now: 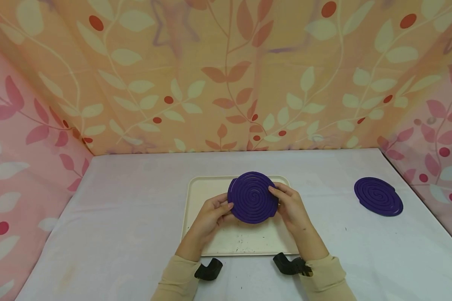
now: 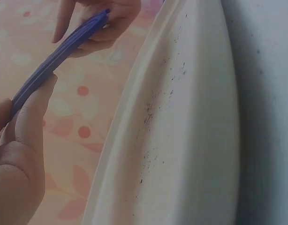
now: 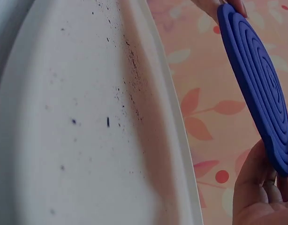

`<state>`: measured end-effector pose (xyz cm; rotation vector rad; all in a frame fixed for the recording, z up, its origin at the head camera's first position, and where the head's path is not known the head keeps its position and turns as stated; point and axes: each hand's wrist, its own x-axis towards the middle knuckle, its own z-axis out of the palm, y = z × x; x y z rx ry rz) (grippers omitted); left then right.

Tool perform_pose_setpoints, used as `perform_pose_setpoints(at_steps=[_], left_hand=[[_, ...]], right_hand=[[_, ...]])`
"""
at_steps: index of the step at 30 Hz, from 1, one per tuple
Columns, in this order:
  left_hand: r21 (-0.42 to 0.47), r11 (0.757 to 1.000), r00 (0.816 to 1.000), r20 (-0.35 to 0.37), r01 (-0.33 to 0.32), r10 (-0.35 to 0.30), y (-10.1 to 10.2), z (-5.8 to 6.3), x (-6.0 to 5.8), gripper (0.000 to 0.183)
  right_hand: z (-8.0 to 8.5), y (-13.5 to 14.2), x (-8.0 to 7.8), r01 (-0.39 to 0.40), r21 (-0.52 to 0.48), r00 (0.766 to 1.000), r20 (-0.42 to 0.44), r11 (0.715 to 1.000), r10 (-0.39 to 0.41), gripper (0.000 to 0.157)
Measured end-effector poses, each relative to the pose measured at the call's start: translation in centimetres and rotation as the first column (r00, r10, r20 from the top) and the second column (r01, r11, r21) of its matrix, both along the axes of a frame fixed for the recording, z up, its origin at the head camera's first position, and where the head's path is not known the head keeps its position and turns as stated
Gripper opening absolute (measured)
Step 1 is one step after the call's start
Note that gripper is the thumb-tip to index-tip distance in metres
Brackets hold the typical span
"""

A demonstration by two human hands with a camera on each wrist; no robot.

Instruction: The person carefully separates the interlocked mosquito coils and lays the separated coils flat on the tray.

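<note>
Cream tray (image 1: 265, 243) lies beneath both hands (image 1: 209, 216) pinching a spiral disc (image 1: 253, 197), a second disc (image 1: 378, 196) rightward.

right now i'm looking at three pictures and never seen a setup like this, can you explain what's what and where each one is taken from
There is no machine here, just a person's two bare hands. The widest picture comes from a camera on the head, looking forward and down. The other two come from cameras on the left and right wrists, so they look tilted and close.

The left hand and right hand hold a purple spiral disc between them, raised above a cream tray. Dark specks are scattered in the tray. A second disc lies on the white cloth, off to the person's right. Behind is a leaf-patterned curtain.
</note>
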<state>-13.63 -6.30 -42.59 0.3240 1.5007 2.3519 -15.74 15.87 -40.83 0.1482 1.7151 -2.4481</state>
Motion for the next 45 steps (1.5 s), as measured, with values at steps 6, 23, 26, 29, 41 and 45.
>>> perform_pose_setpoints(at_steps=[6, 23, 26, 29, 41, 45], left_hand=[[0.008, 1.0, 1.0, 0.008, -0.023, 0.023, -0.6, -0.1, -0.2, 0.04], [0.061, 0.998, 0.999, 0.029, -0.028, 0.026, -1.0, -0.5, -0.5, 0.04], [0.074, 0.997, 0.999, 0.047, -0.03, 0.026, -1.0, -0.4, -0.5, 0.04], [0.075, 0.997, 0.998, 0.053, -0.03, 0.026, -1.0, -0.4, -0.5, 0.041], [0.1, 0.994, 0.996, 0.081, -0.037, 0.029, -1.1, -0.4, -0.6, 0.042], [0.117, 0.992, 0.995, 0.097, -0.037, 0.025, -1.1, -0.5, -0.5, 0.043]], right_hand=[[0.0, 0.3, 0.0, 0.019, 0.018, 0.999, -0.034, 1.0, -0.019, 0.027], [-0.3, 0.3, 0.1, 0.013, 0.051, 0.995, -0.103, 0.999, -0.007, 0.025], [-0.4, 0.3, 0.1, 0.017, 0.06, 0.993, -0.119, 0.998, -0.01, 0.026], [-0.4, 0.2, 0.0, 0.026, 0.064, 0.992, -0.127, 0.998, -0.018, 0.027], [-0.4, 0.0, -0.1, 0.062, 0.08, 0.989, -0.139, 0.995, -0.05, 0.025], [-0.5, 0.0, 0.0, 0.075, 0.078, 0.989, -0.133, 0.994, -0.064, 0.028]])
